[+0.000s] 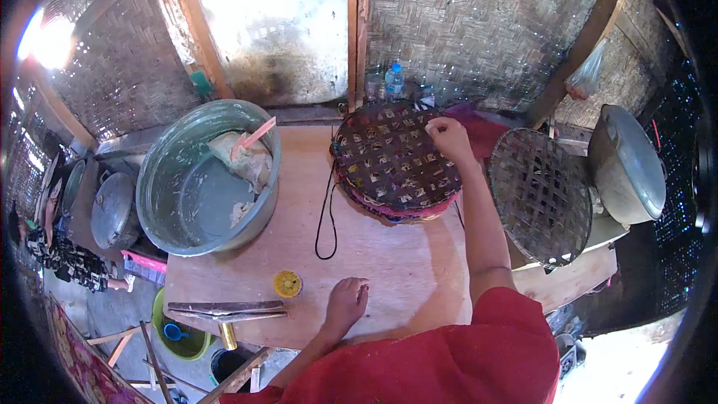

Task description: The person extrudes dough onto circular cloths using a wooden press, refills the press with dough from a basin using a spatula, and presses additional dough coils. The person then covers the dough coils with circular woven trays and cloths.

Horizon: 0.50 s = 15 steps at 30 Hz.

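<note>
My right hand (449, 139) is over the right edge of a round, dark woven lattice tray (396, 155). Its fingers are pinched on a small whitish piece, too small to name. Under that tray lie more layers with pink and coloured edges, like a stack. My left hand (347, 305) rests above the wooden table (389, 258) near its front edge, fingers curled closed; what they hold, if anything, is hidden. A small round yellow container (287, 283) stands to its left. A black cord loop (320, 243) lies beside the stack.
At left stands a large grey-green basin (161, 213) with a bag, pink handle and white residue inside. Dark wooden sticks (224, 308) lie at the front left. Another lattice tray (540, 198) and a big metal pot (627, 164) are on the right. A person (67, 258) is at far left.
</note>
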Each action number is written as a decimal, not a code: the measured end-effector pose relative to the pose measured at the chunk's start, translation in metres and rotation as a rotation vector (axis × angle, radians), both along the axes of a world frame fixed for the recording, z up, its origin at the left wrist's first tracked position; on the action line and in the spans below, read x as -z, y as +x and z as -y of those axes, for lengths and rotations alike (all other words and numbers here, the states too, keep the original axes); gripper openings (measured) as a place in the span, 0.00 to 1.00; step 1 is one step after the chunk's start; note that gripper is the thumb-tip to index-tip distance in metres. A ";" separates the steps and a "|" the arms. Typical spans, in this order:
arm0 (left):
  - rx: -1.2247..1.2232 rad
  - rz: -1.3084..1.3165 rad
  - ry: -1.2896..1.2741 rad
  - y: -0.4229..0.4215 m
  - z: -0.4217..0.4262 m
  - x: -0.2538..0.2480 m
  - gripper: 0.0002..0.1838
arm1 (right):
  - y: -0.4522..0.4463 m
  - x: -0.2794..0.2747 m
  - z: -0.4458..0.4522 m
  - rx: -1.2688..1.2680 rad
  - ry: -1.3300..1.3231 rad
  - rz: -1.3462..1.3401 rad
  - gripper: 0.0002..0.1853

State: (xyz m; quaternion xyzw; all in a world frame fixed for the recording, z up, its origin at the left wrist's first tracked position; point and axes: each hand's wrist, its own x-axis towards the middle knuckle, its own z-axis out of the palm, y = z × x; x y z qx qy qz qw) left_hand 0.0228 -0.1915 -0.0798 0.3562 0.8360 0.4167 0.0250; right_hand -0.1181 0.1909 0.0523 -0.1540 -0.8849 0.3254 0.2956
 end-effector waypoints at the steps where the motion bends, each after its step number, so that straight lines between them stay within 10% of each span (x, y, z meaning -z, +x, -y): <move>1: -0.008 -0.018 -0.001 0.000 0.001 0.004 0.07 | -0.003 0.003 -0.004 0.051 -0.041 -0.069 0.14; 8: -0.005 -0.009 0.023 0.002 -0.003 0.001 0.07 | -0.076 0.025 -0.062 0.405 0.185 0.056 0.11; 15: 0.010 -0.019 0.021 -0.005 -0.002 0.006 0.07 | -0.059 0.046 -0.152 0.442 0.484 1.070 0.19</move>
